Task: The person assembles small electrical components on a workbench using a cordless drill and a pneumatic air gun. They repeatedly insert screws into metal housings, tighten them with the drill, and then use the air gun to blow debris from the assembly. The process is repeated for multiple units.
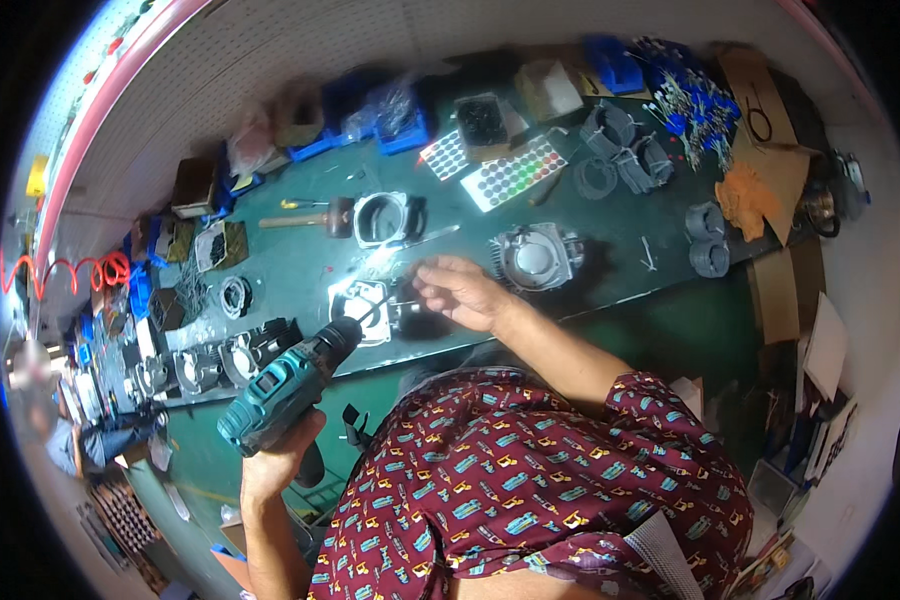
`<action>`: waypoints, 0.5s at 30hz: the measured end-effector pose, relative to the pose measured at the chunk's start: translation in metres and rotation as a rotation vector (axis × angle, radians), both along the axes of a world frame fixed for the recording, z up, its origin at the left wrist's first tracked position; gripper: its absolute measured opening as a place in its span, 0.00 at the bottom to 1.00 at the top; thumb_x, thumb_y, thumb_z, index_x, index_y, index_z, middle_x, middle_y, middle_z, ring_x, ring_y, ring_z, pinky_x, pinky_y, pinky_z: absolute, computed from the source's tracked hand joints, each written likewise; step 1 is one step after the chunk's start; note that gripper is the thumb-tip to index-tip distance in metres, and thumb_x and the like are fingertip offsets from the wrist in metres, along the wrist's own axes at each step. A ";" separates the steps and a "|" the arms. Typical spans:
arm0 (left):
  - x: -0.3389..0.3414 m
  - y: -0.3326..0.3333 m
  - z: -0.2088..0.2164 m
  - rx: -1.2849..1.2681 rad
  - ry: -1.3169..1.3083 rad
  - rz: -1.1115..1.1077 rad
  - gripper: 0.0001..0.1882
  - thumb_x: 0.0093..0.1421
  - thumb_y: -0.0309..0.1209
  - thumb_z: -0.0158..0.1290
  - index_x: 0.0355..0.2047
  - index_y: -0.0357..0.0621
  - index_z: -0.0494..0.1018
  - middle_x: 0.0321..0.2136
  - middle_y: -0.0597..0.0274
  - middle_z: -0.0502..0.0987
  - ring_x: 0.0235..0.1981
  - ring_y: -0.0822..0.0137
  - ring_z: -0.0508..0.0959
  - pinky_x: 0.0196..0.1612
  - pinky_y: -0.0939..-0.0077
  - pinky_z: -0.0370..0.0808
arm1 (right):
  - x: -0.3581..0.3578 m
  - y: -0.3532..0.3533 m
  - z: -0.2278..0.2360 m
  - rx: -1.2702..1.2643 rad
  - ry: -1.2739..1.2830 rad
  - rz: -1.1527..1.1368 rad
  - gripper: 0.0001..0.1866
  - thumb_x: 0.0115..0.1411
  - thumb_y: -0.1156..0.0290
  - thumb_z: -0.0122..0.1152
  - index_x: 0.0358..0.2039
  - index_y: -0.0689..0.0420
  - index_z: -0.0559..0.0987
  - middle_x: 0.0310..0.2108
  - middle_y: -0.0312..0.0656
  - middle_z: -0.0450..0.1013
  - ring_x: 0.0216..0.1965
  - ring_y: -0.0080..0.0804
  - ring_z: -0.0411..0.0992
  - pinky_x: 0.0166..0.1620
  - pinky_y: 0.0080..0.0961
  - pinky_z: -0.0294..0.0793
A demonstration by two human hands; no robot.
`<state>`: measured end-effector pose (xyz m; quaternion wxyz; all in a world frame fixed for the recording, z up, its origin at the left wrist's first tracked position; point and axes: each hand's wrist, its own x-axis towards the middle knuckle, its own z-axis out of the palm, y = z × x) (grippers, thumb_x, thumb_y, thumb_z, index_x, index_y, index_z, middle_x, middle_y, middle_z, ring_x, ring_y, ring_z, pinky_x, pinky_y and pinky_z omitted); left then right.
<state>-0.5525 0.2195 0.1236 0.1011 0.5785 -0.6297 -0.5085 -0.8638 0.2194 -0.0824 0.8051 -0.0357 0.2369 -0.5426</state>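
My left hand [282,458] is wrapped round the grip of a teal and black cordless drill [282,388]. The drill's chuck and long thin bit point up and to the right, over a silver metal casting [348,300] near the front edge of the bench. Close to the end of the bit is my right hand [458,292], its thumb and fingers drawn together; what they hold, if anything, is too small to make out. Beyond lies a round-bored metal cylinder [382,218]. Right of my right hand, a finned engine part [536,256] with a round piston top rests on the bench.
On the green bench [450,215] lie a mallet [310,220], a yellow-handled screwdriver [303,204] and sheets of coloured dots [515,172]. Blue bins [400,130] and boxes line the back. More castings [195,368] stand at left, grey rings [708,240] at right.
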 end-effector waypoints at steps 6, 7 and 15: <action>-0.014 0.005 -0.014 0.045 0.139 0.010 0.18 0.57 0.24 0.65 0.48 0.43 0.77 0.41 0.64 0.80 0.42 0.69 0.77 0.45 0.70 0.75 | -0.023 0.022 -0.005 0.013 -0.046 -0.040 0.08 0.68 0.68 0.58 0.43 0.58 0.79 0.31 0.33 0.72 0.29 0.17 0.66 0.29 0.14 0.66; -0.017 0.005 -0.015 0.047 0.148 0.003 0.18 0.57 0.24 0.65 0.48 0.43 0.77 0.41 0.64 0.80 0.42 0.69 0.77 0.46 0.70 0.75 | -0.025 0.026 -0.003 0.031 -0.041 -0.051 0.09 0.69 0.67 0.57 0.43 0.58 0.79 0.31 0.33 0.72 0.29 0.17 0.66 0.28 0.14 0.65; -0.012 -0.010 -0.020 0.136 0.165 -0.044 0.19 0.57 0.26 0.66 0.49 0.43 0.77 0.42 0.64 0.80 0.43 0.68 0.77 0.48 0.70 0.75 | -0.023 0.058 -0.001 -0.018 -0.069 -0.222 0.13 0.70 0.67 0.54 0.49 0.59 0.79 0.34 0.35 0.74 0.32 0.19 0.67 0.32 0.16 0.68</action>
